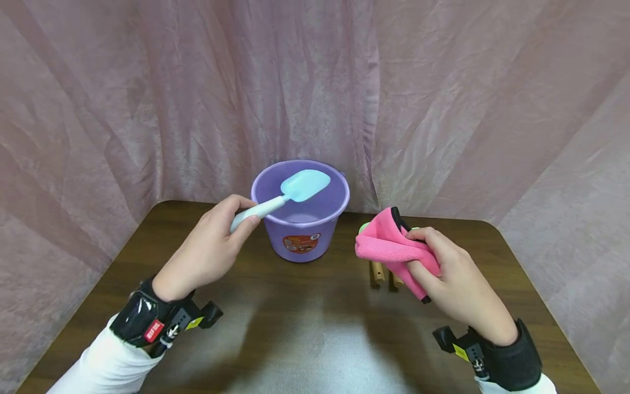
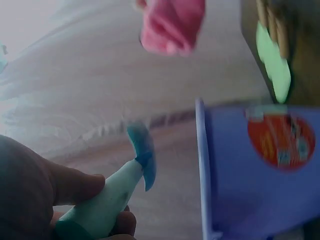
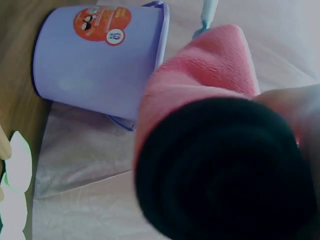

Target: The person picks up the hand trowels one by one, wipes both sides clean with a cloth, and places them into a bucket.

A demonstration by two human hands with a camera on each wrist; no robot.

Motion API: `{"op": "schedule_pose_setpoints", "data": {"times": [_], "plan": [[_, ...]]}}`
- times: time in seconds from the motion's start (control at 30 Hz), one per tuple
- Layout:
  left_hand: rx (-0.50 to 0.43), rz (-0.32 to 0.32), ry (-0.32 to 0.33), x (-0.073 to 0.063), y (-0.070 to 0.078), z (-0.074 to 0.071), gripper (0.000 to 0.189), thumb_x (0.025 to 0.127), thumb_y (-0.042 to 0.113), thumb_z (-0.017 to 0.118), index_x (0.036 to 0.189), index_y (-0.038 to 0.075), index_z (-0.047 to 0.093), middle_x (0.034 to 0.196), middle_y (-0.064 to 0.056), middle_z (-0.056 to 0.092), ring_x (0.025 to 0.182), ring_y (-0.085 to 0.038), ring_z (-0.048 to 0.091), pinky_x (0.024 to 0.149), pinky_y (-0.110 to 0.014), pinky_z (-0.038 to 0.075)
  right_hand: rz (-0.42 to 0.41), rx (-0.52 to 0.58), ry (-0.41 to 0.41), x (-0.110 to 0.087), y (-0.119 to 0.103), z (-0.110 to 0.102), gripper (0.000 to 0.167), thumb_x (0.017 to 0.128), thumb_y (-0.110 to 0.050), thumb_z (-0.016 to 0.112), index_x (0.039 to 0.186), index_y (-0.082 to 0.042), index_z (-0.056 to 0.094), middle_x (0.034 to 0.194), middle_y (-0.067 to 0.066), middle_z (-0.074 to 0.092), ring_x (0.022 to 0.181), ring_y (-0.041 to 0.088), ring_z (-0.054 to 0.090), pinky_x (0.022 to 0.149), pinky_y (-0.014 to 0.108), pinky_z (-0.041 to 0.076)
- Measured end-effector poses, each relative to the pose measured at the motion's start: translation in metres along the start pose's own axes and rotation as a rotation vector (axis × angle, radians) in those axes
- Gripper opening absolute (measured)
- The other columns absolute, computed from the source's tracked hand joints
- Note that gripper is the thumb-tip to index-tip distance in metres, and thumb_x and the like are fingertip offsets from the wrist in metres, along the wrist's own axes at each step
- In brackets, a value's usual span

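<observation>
My left hand [image 1: 211,246] grips a light-blue hand trowel [image 1: 306,186] by its pale handle, thumb on one side and fingers curled underneath. Its blade overlaps the mouth of a purple bucket [image 1: 276,232] in the head view; the left wrist view shows the trowel [image 2: 100,205] above the rim, apart from it. To the right of the bucket, a pink cloth [image 1: 389,241] with black edging hangs folded from my right hand [image 1: 450,279], pinched between thumb and fingers. In the right wrist view, the dark edge of the cloth [image 3: 205,70] covers much of the picture.
Behind the cloth, several green-headed tools with wooden handles [image 1: 377,272] lie on the brown table [image 1: 295,350]; their green heads [image 2: 275,65] show in the left wrist view. A pink curtain [image 1: 305,82] hangs right behind the table's back edge.
</observation>
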State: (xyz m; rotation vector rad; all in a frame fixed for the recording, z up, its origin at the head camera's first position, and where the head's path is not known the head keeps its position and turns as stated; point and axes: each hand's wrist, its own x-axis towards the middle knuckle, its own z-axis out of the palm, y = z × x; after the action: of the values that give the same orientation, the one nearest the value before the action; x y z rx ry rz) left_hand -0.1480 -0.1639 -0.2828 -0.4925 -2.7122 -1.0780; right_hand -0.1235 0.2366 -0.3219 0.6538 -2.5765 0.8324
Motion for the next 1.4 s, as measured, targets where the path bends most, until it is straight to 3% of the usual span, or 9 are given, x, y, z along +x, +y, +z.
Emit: {"op": "schedule_pose_setpoints", "data": {"times": [0.13,0.3,0.57,0.73,0.93,1.13,1.27,1.4], "plan": [[0.093,0.033,0.018,0.020,-0.004,0.000,0.024,0.111,0.017,0.057,0.125,-0.002,0.062,0.104,-0.012,0.058,0.092,-0.028,0.053,0.081,-0.043,0.044,-0.022,-0.045,-0.022,0.000,-0.003,0.000,0.035,0.095,-0.002,0.071,0.124,-0.020,0.065,0.101,-0.011,0.058,0.075,0.008,0.050,0.065,0.028,0.044],[0.221,0.041,-0.009,0.043,-0.004,0.001,0.023,0.110,0.014,0.058,0.120,-0.006,0.062,0.108,-0.017,0.058,0.093,-0.031,0.055,0.081,-0.046,0.048,-0.052,-0.056,-0.040,0.000,-0.007,0.000,0.034,0.095,-0.004,0.073,0.123,-0.022,0.065,0.108,-0.011,0.060,0.078,0.008,0.051,0.066,0.027,0.044],[0.413,0.036,-0.131,0.082,-0.005,0.010,0.019,0.105,0.010,0.058,0.104,-0.007,0.065,0.097,-0.019,0.058,0.089,-0.034,0.056,0.078,-0.048,0.050,-0.078,-0.093,-0.069,-0.004,-0.008,-0.001,0.037,0.092,-0.004,0.076,0.124,-0.020,0.066,0.106,-0.012,0.060,0.076,0.006,0.049,0.065,0.026,0.044],[0.535,0.048,-0.208,0.102,-0.008,0.017,0.020,0.103,0.011,0.057,0.095,-0.006,0.065,0.093,-0.020,0.059,0.092,-0.039,0.056,0.084,-0.050,0.049,-0.083,-0.107,-0.078,-0.005,-0.008,-0.001,0.040,0.091,-0.005,0.077,0.127,-0.019,0.067,0.105,-0.012,0.061,0.076,0.006,0.048,0.065,0.027,0.043],[0.619,-0.041,-0.294,0.118,-0.011,0.024,0.024,0.104,0.017,0.055,0.097,-0.001,0.070,0.107,-0.023,0.062,0.102,-0.043,0.054,0.093,-0.058,0.049,-0.072,-0.126,-0.089,-0.008,-0.009,0.000,0.041,0.091,-0.005,0.075,0.127,-0.023,0.067,0.105,-0.014,0.061,0.078,0.005,0.050,0.067,0.028,0.045],[0.657,-0.105,-0.391,0.129,-0.012,0.033,0.023,0.103,0.021,0.059,0.088,0.006,0.068,0.103,-0.017,0.062,0.103,-0.038,0.054,0.096,-0.055,0.039,-0.065,-0.140,-0.099,-0.008,-0.009,0.001,0.042,0.091,-0.006,0.075,0.127,-0.025,0.067,0.105,-0.015,0.062,0.080,0.005,0.051,0.069,0.029,0.046],[0.678,-0.108,-0.419,0.132,-0.012,0.039,0.022,0.101,0.024,0.064,0.085,0.009,0.068,0.101,-0.014,0.061,0.100,-0.036,0.053,0.094,-0.053,0.034,-0.070,-0.148,-0.101,-0.008,-0.010,0.002,0.042,0.091,-0.007,0.075,0.127,-0.025,0.067,0.104,-0.015,0.062,0.081,0.005,0.051,0.070,0.030,0.046],[0.709,-0.102,-0.431,0.134,-0.011,0.046,0.016,0.098,0.016,0.062,0.084,0.010,0.067,0.101,-0.013,0.063,0.099,-0.035,0.053,0.094,-0.054,0.031,-0.068,-0.154,-0.105,-0.008,-0.011,0.001,0.041,0.091,-0.007,0.075,0.127,-0.025,0.067,0.105,-0.016,0.062,0.081,0.005,0.051,0.071,0.031,0.047]]}}
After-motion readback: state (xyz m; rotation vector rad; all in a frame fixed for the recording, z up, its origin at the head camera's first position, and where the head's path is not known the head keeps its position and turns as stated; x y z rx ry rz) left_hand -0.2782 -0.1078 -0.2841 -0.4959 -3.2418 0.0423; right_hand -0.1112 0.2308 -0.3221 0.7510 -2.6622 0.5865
